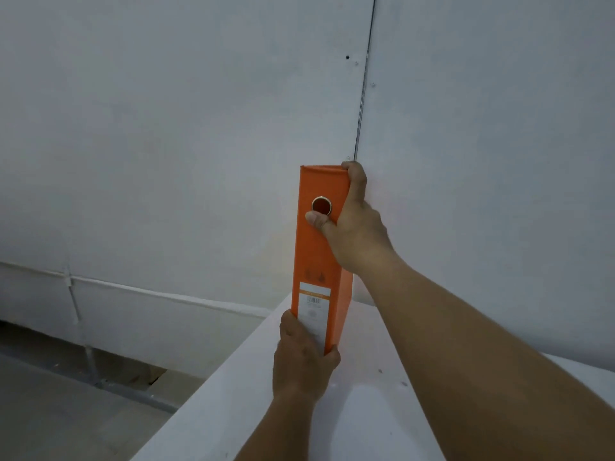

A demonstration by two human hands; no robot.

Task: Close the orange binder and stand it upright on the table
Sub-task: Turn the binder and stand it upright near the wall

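The orange binder point(319, 254) is closed and stands upright near the far left corner of the white table point(359, 404), its spine facing me with a metal-rimmed finger hole and a white label. My right hand point(352, 227) grips its upper part, thumb on the spine just below the hole, fingers wrapped over the top right edge. My left hand point(303, 357) clasps the binder's bottom end, hiding where it meets the table.
A white wall point(166, 128) rises right behind the table, with a vertical seam above the binder. The table's left edge drops to a grey floor point(50, 394) with a pipe running along the wall base.
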